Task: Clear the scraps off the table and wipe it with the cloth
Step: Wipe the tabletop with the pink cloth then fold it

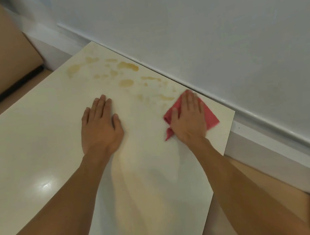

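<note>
Table [35, 154], cloth [211, 118] mostly under right hand [188, 118]

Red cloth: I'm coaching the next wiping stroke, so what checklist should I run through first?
1. Red cloth under a hand: ok, the right hand lies flat on it.
2. Yellowish stains gone: not ok, they lie along the far edge of the table.
3. Path to them free: ok, the left hand rests flat on the table, nearer the person.
4. Scraps gone: ok, none visible.
5. Cloth underside clean: cannot tell, hidden.
</note>
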Demonstrator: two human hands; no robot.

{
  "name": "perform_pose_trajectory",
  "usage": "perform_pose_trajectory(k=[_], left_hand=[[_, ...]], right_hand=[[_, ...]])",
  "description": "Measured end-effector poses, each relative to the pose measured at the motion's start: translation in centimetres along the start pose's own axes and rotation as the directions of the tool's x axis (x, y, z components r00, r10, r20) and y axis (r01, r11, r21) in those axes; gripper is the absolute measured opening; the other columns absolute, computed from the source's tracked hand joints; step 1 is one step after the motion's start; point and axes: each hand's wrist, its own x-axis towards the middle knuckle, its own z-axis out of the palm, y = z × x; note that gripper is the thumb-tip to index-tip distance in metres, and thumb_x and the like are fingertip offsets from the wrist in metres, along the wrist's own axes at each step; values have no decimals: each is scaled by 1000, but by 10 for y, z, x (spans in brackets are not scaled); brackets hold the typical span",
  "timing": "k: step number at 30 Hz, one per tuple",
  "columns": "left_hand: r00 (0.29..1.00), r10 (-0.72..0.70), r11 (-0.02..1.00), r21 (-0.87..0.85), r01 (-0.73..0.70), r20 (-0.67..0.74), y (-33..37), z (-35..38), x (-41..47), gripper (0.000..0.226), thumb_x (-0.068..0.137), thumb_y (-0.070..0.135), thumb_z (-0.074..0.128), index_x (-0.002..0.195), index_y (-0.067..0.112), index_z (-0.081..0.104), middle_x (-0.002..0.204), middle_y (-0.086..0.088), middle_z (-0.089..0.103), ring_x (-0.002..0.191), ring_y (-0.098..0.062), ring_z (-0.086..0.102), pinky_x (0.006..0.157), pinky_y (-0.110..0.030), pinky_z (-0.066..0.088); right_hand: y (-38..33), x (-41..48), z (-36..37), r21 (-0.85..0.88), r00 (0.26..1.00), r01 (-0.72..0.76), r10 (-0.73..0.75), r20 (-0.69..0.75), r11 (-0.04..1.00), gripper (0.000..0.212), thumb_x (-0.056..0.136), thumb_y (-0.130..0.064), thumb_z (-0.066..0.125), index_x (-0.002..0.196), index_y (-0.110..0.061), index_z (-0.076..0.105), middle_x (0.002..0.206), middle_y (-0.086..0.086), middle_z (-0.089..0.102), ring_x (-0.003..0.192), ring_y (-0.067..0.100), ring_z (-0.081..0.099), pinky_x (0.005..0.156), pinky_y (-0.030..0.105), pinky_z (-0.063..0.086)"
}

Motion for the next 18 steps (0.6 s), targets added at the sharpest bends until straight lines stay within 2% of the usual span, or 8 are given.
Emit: perform_pose_trajectory(k=[2,4,9,11,13,16,17,18], left_hand=[[1000,-3,1000,1,3,8,-1,-1,0,58,110,34,30,165,17,29,174,1,19,161,-14,11,131,-40,8],[1000,-6,1000,1,6,10,-1,-2,0,57,110,35,30,165,17,29,174,1,18,161,-13,10,131,-39,8],[1000,-13,1000,-5,13,-11,1,-1,1,57,109,34,33,163,16,32,173,0,22,161,-14,14,131,-40,10],[1000,-18,1000,-5,18,-9,1,-1,0,57,109,33,33,163,16,33,173,1,22,161,-14,14,131,-40,10],[1000,-18,1000,-3,18,-6,1,0,0,57,109,34,33,163,17,32,173,1,23,161,-14,14,131,-39,10],[1000,-7,1000,-13,7,-7,-1,-1,0,56,109,34,34,163,16,33,173,1,24,160,-14,15,131,-40,11],[1000,-3,1000,-11,3,-13,-1,-1,0,56,109,33,34,162,16,34,173,0,24,160,-14,15,131,-40,11],[1000,-4,1000,-8,3,-17,0,-2,0,56,109,33,34,162,16,34,173,0,24,160,-14,16,130,-40,11]], right_hand=[[-4,-28,0,12,964,262,-262,34,965,67,108,-43,23,166,-12,10,175,3,5,161,16,-2,131,40,2],[16,-66,-6,34,925,374,-375,58,927,65,110,-41,24,167,-15,7,175,-2,2,160,10,-6,131,37,0],[27,-27,-2,10,997,-65,65,-31,998,70,105,-43,13,166,-10,5,175,3,3,161,16,-1,131,41,4],[-1,1,2,16,995,-92,93,-22,996,69,107,-44,15,166,-9,4,175,5,3,161,18,-2,131,42,2],[-21,0,2,-9,993,122,-122,1,993,67,109,-44,18,166,-11,7,175,3,4,161,17,-1,131,41,2],[-2,-50,-4,-1,827,555,-551,109,832,65,110,-44,23,167,-16,9,175,-4,2,160,11,-5,131,41,5],[14,-63,-8,4,806,583,-579,126,812,64,111,-44,24,167,-17,8,175,-5,1,160,9,-6,131,40,6],[30,-67,-10,-4,837,540,-537,104,842,64,111,-44,23,167,-17,8,175,-6,1,160,8,-5,131,40,6]])
